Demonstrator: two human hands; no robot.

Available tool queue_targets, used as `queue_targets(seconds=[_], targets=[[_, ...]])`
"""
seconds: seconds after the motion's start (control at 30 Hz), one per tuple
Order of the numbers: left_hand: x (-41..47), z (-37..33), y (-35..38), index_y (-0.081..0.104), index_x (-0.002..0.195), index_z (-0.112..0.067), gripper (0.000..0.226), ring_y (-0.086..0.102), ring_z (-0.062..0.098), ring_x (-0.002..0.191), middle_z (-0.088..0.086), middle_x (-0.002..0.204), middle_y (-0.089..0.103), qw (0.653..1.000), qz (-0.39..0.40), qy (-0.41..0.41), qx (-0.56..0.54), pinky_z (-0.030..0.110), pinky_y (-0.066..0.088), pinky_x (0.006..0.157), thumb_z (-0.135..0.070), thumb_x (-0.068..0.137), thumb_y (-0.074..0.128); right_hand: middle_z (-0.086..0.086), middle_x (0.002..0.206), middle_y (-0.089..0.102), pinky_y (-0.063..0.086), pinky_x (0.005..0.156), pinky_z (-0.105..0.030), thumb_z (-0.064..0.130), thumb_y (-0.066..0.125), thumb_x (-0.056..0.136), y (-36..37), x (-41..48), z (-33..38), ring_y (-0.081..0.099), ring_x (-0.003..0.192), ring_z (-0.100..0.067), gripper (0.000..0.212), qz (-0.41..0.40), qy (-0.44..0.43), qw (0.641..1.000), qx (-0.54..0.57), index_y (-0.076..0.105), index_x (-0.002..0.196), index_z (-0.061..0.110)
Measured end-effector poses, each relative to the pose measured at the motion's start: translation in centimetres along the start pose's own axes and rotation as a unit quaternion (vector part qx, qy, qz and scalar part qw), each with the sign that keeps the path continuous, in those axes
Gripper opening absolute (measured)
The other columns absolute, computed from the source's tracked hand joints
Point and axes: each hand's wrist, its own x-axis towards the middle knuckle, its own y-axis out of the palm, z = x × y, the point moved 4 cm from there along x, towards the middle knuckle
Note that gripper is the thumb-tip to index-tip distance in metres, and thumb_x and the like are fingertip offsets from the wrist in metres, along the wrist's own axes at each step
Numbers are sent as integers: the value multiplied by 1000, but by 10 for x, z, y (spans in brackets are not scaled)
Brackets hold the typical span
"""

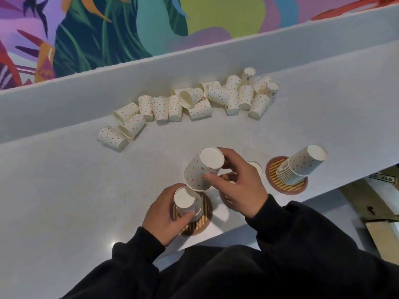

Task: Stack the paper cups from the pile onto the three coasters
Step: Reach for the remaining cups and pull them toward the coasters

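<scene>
While many dotted white paper cups (194,100) are left loose beyond the round striped wooden coaster (204,222), its short stack (187,203) is gripped by the left hand (166,214) and another upturned cup (201,170) is pinched above it by the right hand (237,186); a tall stack (302,165) is already built to its right.

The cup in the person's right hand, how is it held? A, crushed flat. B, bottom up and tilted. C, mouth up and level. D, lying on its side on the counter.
B: the right hand pinches the cup with its closed flat bottom facing up and its body tilted, close above the stack that the left hand grips on the left coaster.
</scene>
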Motion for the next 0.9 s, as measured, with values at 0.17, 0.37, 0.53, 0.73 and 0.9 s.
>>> queue_targets(seconds=[0.17,0.37,0.53,0.73,0.9], targets=[[-3,19,20,43,131,-55,66,56,-4,117,-24,129,59,999,5,-21,36,23,50,96,-50,77,81,28,120,65,52,81,-14,28,80,88,1,-10,-9,61,115,1,49,17,-2,1000,-2,56,129,41],[-7,41,38,40,130,-54,67,57,-2,113,-22,126,59,997,5,-59,58,23,49,94,-54,76,80,29,121,65,57,89,-21,35,78,87,5,-18,-19,61,119,-1,48,31,-10,999,-11,54,126,48],[-7,53,47,39,130,-52,70,55,1,111,-21,125,57,995,13,-72,74,22,46,94,-49,72,79,31,122,63,55,89,-24,31,79,89,10,-20,-33,60,118,1,50,46,-1,998,-38,54,130,44],[-4,46,45,43,112,-56,69,48,-28,102,-40,108,48,996,1,-65,65,1,39,81,-21,72,87,27,130,60,54,97,-30,46,75,88,23,-22,-57,56,122,3,54,78,2,991,-106,53,137,39],[-5,54,47,39,128,-48,81,53,-12,104,-30,115,52,994,4,-97,47,5,38,83,-26,68,89,17,135,60,51,103,-33,54,72,86,34,-22,-73,54,122,0,61,112,-9,979,-168,51,140,35]])
